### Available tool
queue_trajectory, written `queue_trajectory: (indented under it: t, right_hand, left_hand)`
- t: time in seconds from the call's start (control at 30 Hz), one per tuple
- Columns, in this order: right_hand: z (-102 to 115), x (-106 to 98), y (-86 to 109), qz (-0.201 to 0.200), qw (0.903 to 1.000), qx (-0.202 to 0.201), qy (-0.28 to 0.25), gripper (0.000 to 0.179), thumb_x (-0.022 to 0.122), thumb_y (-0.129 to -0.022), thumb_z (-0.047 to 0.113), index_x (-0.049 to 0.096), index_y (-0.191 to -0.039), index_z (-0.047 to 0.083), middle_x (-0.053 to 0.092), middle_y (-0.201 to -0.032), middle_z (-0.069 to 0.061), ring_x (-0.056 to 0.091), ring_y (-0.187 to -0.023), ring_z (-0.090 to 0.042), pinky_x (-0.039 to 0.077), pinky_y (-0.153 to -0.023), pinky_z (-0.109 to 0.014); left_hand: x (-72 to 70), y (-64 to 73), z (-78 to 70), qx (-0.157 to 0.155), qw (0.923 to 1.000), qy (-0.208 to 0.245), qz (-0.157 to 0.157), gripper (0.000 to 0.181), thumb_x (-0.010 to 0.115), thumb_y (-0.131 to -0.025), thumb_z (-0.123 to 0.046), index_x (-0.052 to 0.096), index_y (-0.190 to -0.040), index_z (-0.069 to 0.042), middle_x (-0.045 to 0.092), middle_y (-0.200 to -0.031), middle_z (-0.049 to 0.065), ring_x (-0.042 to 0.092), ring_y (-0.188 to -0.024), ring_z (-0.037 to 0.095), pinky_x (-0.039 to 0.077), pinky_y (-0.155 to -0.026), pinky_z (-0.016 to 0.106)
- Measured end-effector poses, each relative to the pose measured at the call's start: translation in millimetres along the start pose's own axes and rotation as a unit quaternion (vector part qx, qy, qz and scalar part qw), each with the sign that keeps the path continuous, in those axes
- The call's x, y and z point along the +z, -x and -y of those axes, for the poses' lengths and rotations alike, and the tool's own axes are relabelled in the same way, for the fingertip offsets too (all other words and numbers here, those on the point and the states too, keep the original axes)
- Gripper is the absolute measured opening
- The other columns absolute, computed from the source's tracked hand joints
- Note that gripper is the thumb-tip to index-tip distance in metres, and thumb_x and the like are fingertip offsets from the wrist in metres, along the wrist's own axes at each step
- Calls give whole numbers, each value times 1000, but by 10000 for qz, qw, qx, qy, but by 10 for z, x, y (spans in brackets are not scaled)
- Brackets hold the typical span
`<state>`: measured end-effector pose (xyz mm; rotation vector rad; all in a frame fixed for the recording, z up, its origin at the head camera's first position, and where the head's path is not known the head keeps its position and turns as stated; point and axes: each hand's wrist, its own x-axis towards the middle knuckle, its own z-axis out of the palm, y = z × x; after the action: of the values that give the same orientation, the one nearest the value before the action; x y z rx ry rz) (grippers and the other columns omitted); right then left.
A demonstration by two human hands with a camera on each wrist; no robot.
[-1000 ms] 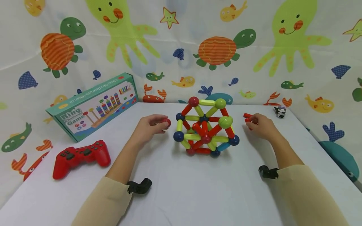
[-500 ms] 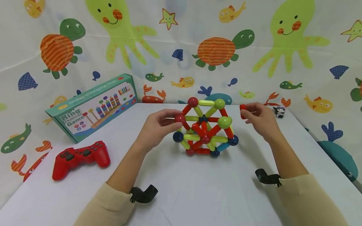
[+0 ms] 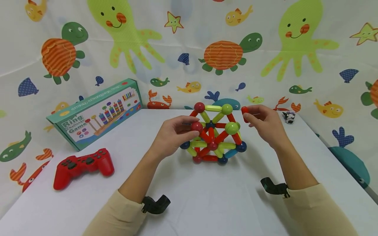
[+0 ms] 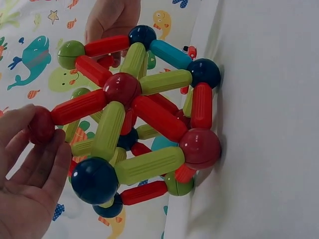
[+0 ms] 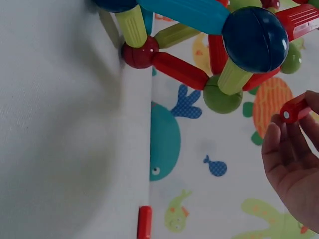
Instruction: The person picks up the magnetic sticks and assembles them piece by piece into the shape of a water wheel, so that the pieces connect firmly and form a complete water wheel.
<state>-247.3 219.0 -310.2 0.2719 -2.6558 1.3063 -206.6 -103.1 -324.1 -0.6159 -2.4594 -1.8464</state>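
Note:
My left hand (image 3: pixel 171 137) pinches a red ball (image 3: pixel 196 127) between thumb and fingers at the left front of a magnetic ball-and-rod structure (image 3: pixel 212 146). In the left wrist view this ball (image 4: pixel 42 125) sits at the outer end of a red rod (image 4: pixel 79 108) that juts from the structure. To the right, my right hand (image 3: pixel 268 126) pinches a short red rod (image 3: pixel 244 114), raised beside the structure's upper right. The right wrist view shows the held rod's pale round end (image 5: pixel 286 114). Green, blue and red balls joined by rods form the structure, standing on the table.
A red game controller (image 3: pixel 84 167) lies at the left, before a green Ring Challenge Game box (image 3: pixel 94 114). A small black-and-white figure (image 3: pixel 289 117) stands at the back right. Another red rod (image 5: pixel 144 222) lies on the table in the right wrist view. Behind hangs a sea-animal cloth (image 3: pixel 183 32).
My left hand has carried the red ball rightward to the structure's front. The right hand has lifted its red rod off the table area and moved it left, closer to the structure.

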Motion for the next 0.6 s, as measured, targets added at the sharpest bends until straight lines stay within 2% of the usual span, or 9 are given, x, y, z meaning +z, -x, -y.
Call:
queue_trajectory:
  t: [0.2, 0.33, 0.6]
  right_hand:
    - [70, 24, 24, -148, 9995, -260, 64, 48, 59, -104, 43, 62, -141, 13, 68, -128, -13, 65, -95, -17, 53, -78, -17]
    - [192, 53, 38, -262, 9982, -545, 53, 45, 60, -104, 42, 64, -139, 13, 70, -125, -10, 65, -94, -16, 53, -78, -18]
    - [503, 119, 61, -153, 9935, -1124, -31, 38, 63, -104, 34, 67, -135, 12, 71, -123, -9, 64, -110, -20, 50, -85, -10]
  left_hand:
    - [16, -7, -2, -10, 10000, -23, -11, 40, 72, -98, -15, 65, -137, -14, 72, -127, 6, 70, -117, 23, 59, -98, 36]
    - [43, -17, -22, -7, 10000, -27, -24, 40, 72, -98, -15, 66, -137, -16, 71, -127, 6, 69, -117, 23, 59, -97, 36]
    - [46, -14, -22, 192, 9997, -71, -105, 44, 72, -98, -16, 63, -141, -15, 69, -132, 4, 68, -120, 23, 59, -98, 37]
